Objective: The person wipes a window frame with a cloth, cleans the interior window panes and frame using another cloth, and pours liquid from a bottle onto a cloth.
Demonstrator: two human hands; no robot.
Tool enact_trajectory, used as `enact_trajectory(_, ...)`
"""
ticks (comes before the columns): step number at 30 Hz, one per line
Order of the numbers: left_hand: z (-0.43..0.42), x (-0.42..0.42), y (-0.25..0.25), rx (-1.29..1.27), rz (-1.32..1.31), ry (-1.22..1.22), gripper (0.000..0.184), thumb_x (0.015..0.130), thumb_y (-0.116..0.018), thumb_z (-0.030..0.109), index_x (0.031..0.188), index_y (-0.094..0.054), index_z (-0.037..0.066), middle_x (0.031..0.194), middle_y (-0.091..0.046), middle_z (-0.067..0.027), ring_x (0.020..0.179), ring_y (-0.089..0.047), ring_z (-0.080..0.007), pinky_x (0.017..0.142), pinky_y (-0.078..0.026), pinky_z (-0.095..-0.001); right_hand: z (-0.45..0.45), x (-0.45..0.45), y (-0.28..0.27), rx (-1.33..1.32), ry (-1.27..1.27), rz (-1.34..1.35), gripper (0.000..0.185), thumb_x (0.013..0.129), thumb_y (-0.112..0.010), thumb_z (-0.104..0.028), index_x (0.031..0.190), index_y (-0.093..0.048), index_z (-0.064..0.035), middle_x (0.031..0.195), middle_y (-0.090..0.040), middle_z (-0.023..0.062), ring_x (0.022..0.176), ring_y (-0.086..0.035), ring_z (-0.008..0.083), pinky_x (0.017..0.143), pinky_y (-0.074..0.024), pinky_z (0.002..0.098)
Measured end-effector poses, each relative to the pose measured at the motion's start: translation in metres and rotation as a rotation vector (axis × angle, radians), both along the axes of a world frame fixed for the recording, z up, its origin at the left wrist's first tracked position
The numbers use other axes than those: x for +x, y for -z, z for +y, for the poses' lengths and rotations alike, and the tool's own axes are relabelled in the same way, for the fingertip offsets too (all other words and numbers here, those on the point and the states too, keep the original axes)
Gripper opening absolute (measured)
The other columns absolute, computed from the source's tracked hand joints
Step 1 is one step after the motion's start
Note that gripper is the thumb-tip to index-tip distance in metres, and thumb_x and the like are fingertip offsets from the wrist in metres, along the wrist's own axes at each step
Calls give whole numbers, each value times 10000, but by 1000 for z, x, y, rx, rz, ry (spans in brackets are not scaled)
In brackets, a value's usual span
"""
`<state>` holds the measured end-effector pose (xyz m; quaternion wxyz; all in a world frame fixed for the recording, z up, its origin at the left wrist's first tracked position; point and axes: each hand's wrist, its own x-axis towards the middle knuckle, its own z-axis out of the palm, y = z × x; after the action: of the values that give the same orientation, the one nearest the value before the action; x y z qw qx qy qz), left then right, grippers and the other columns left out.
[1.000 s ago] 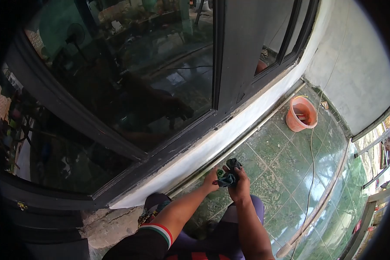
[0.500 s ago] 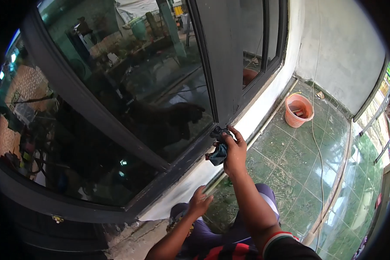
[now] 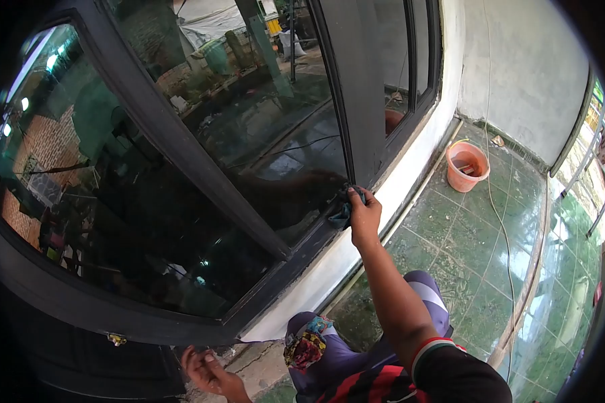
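Observation:
My right hand grips a crumpled dark cloth. It presses the cloth against the lower corner of the black window frame, beside the dark glass pane. My left hand is low on the left, fingers loosely apart, with nothing in it. It hovers near the bottom of the frame, above the bare concrete. A colourful patterned cloth lies over my left knee.
An orange bucket with some items inside stands on the green tiled floor. A thin cable runs across the tiles. Along the foot of the white wall lies a pipe. A small brass latch is on the lower frame at left.
My right hand has brought the cloth up against the frame's corner. My left hand has swung down and left, away from my knees. The view has shifted slightly.

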<state>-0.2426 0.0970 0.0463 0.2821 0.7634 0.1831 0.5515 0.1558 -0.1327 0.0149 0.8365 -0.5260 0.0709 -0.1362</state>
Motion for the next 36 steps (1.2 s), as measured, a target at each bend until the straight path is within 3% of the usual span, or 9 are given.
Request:
enact_trajectory(9,56,-14,-31,110,-104,-227,327,1047,-522,72,1353,-533,-43,1377,-578,-117,1032,-604,-196,923,-503,-316,59,-103,3,-400,5,-78,298,912,-743,-209,1104,-744,19,1040,-753,224,1014,-729,292,914,-538,379)
enact_trajectory(11,54,-7,-39,117,-121,-227,321,1045,-534,81,1340,-549,-43,1360,-585,-120,1047,-604,-199,928,-503,-313,66,-121,-4,-255,-194,-17,339,918,-745,-222,1143,-727,32,1038,-751,214,1006,-724,292,907,-540,374)
enact_trajectory(13,55,-5,-42,124,-153,-197,320,1042,-546,85,1335,-559,-44,1347,-590,-123,1060,-603,-202,934,-502,-312,60,-91,2,-195,-20,-43,333,942,-718,-215,1151,-721,45,1077,-754,198,985,-722,285,905,-540,363)
enact_trajectory(15,62,-10,-43,130,-191,-135,324,1038,-555,82,1335,-562,-45,1338,-592,-126,1072,-602,-204,941,-501,-314,40,-48,-3,340,-104,92,310,984,-663,-170,1187,-689,63,981,-737,121,800,-679,174,771,-536,295)
enact_trajectory(19,67,-14,-57,179,-175,-248,330,1036,-565,88,1336,-565,-48,1306,-602,-138,1089,-599,-220,962,-490,-328,25,-9,0,394,-1,53,308,986,-678,-194,1134,-691,75,915,-717,77,777,-629,129,749,-514,281)
enact_trajectory(25,73,-12,-75,215,-193,-297,330,1041,-564,94,1339,-564,-46,1269,-614,-157,1104,-596,-245,974,-475,-347,35,-37,5,-312,202,-108,327,935,-743,-155,1176,-698,61,1015,-716,125,928,-669,194,885,-507,289)
enact_trajectory(26,71,-10,-77,217,-186,-310,332,1041,-564,95,1341,-563,-47,1264,-616,-161,1107,-596,-247,973,-474,-349,32,-37,8,-373,216,-105,384,898,-761,-185,1205,-691,33,1176,-696,224,1067,-677,337,958,-503,394)
enact_trajectory(30,70,-8,-83,249,-202,-306,340,1041,-569,103,1347,-559,-46,1245,-625,-169,1115,-594,-247,975,-471,-352,27,-25,0,-182,288,-63,306,904,-735,-140,1173,-708,2,1182,-701,227,1071,-691,382,955,-515,404)
enact_trajectory(36,72,-7,-80,203,-162,-346,360,1042,-582,124,1356,-554,-49,1244,-624,-172,1110,-596,-252,986,-468,-360,21,-25,1,-511,286,-139,272,918,-721,-143,1140,-708,15,1067,-684,194,980,-675,391,874,-525,419)
